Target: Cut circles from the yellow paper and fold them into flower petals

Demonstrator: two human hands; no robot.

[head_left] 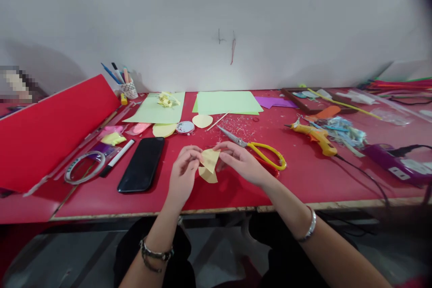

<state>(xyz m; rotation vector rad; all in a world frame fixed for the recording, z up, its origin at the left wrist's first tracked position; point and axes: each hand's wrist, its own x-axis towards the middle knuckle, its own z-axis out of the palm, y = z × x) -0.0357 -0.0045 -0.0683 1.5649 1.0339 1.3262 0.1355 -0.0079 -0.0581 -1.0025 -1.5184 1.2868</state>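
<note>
Between my two hands is a piece of pale yellow paper (210, 159), folded or creased, pinched at its left side by my left hand (184, 168) and at its upper right by my right hand (240, 161). Just below it shows another yellow paper piece (208, 175); whether the two are joined I cannot tell. Right of my right hand lie scissors with yellow handles (268, 153), blades pointing up and left. A black smartphone (141, 165) rests left of my left hand. Beyond the hands are a cream paper disc (202, 121) and a small round lid-like dish (185, 127).
Pale green sheets (229, 101) lie at the back, beside a purple sheet (275, 102). A yellow glue gun (313, 137) with its cord and a purple power strip (396, 162) are at right. A red board (57, 130), pen cup (128, 89), marker (118, 157) and tape roll (69, 174) stand left.
</note>
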